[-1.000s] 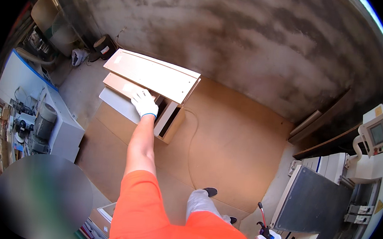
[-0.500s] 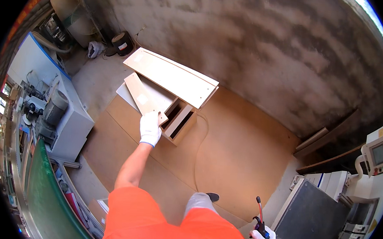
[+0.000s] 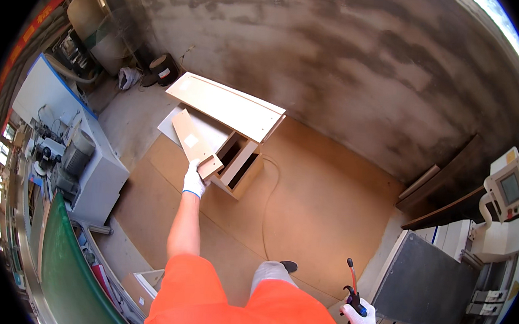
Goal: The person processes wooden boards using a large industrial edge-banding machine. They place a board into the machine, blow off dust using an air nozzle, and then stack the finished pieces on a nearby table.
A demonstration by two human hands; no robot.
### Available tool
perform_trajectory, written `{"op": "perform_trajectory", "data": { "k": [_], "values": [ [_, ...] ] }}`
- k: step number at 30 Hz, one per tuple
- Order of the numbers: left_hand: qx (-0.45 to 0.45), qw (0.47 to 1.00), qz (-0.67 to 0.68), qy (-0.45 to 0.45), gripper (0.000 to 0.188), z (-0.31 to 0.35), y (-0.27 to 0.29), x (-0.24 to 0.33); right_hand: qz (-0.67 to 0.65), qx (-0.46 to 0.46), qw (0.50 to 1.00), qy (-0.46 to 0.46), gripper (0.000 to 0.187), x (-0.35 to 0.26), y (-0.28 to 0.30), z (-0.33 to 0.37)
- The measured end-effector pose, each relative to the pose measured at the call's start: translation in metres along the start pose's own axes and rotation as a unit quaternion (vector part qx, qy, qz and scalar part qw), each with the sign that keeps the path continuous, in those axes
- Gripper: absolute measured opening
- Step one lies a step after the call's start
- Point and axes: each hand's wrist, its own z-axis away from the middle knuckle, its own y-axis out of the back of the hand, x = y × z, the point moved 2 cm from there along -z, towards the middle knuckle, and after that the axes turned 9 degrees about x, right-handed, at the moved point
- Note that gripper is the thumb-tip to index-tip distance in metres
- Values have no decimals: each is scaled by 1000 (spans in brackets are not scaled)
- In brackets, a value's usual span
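Over a white rectangular panel (image 3: 205,126), the white-gloved left hand (image 3: 194,180) grips a narrow tan board (image 3: 191,140); the white-gloved right hand (image 3: 360,320) clasps a black, red-stemmed trigger tool (image 3: 354,300)

Workshop with machine control panel (image 3: 511,186)

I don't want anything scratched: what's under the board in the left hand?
From this view, a white panel shows on both sides of the board. The part directly behind the board is covered, so I can't tell what lies there or whether they touch.
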Motion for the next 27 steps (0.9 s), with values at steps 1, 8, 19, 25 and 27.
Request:
{"op": "perform_trajectory", "data": {
  "k": [1, 8, 19, 25, 27],
  "values": [
    [13, 999, 23, -34, 43, 8, -2, -1, 27, -6, 999, 16, 27, 12, 5, -4],
    [-151, 980, -113, -65, 53, 265, -28, -135, -2, 28, 999, 19, 45, 64, 70, 37],
    [-653, 632, -399, 120, 35, 656, -118, -326, -300, 420, 853, 75, 40, 207, 191, 76],
    [-788, 418, -449, 47, 43, 768, -166, -419, -493, 462, 737, 5, 34, 277, 270, 121],
    [-796, 364, -483, -17, 49, 813, -186, -428, -526, 443, 726, -5, 32, 293, 290, 123]
  ]
}}
